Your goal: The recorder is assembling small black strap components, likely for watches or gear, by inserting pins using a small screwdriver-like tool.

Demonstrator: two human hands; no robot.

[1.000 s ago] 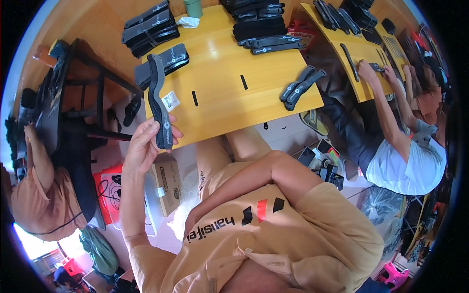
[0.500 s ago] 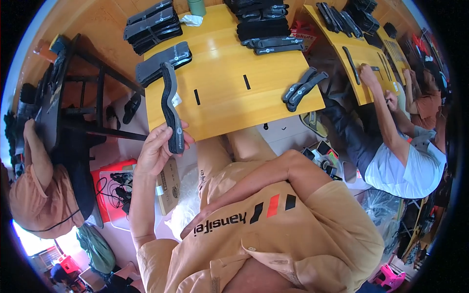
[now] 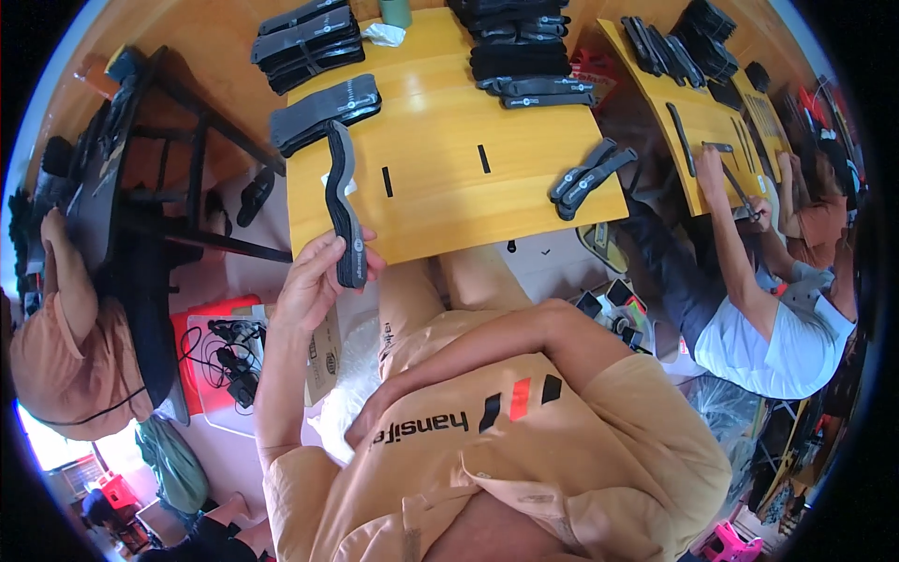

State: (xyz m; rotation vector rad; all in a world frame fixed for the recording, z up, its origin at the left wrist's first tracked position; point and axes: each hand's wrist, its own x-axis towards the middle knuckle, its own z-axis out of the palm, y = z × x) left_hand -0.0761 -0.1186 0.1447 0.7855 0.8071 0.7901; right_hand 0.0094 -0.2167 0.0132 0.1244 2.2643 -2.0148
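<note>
My left hand point(image 3: 316, 274) is closed around the near end of a small stack of black-grey fabric straps point(image 3: 342, 192). The straps stand out beyond the table's near left edge, their far end against a flat pile of similar straps point(image 3: 328, 110). My right forearm lies across my belly. My right hand point(image 3: 368, 419) rests low against my shirt, its fingers hidden. Two short black strips point(image 3: 387, 182) lie apart on the yellow table point(image 3: 431, 211). A few looped straps point(image 3: 592, 178) lie crossed at the table's right corner.
Bundled straps point(image 3: 309, 45) and a black stack point(image 3: 520, 61) sit at the back, with a green cup point(image 3: 395, 11) and a white tissue point(image 3: 385, 35). On the right a co-worker point(image 3: 773, 337) handles straps at another table. A person point(image 3: 80, 356) sits at left. A clear bin point(image 3: 220, 375) holds cables.
The view has shifted slightly, so the table sits a little lower and to the right. My left hand still grips the straps, and my right hand stays against my belly.
</note>
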